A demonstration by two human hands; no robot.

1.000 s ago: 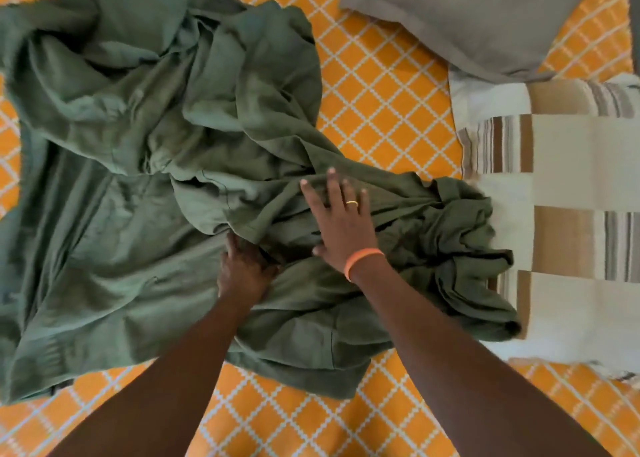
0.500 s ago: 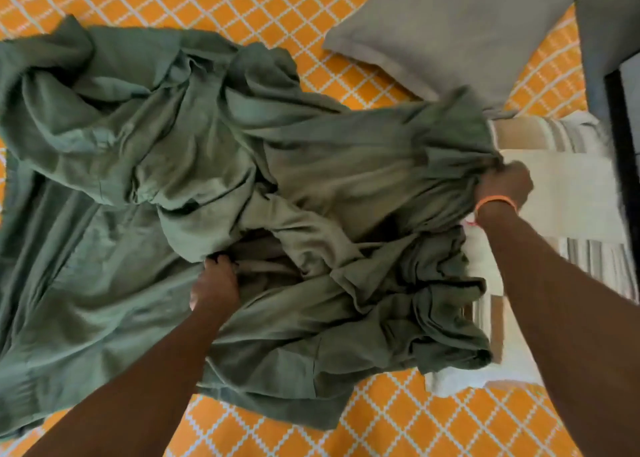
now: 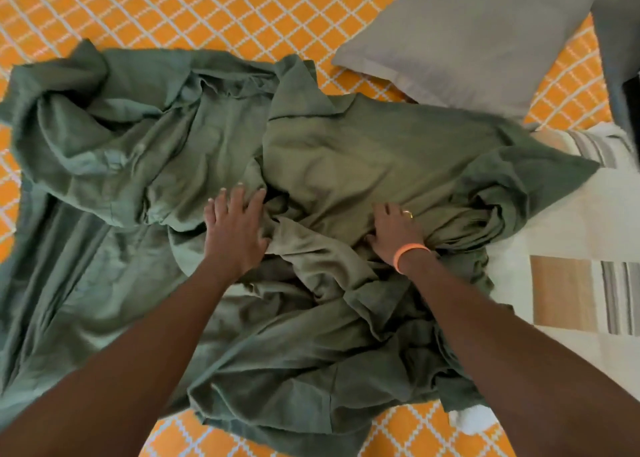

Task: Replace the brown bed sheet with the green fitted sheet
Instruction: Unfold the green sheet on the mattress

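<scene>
The green fitted sheet (image 3: 363, 151) lies crumpled in a wide heap on the orange diamond-patterned bed surface (image 3: 214, 9). My left hand (image 3: 235, 228) rests flat on the sheet near its middle, fingers spread and straight. A little to the right, my right hand (image 3: 394, 229), with a ring and an orange wristband, has its fingers curled into a bunched fold of the sheet. The right edge of the sheet overlaps a folded cream cloth with brown stripes (image 3: 568, 293).
A grey pillow (image 3: 478, 33) lies at the top right, its lower edge touching the green sheet. A dark object (image 3: 623, 61) stands at the right edge. Orange bed surface shows along the top and at the bottom middle.
My right hand let go of the sheet edge it had pulled right over the striped cloth and came back to the middle. My left hand now lies on top of the sheet.
</scene>
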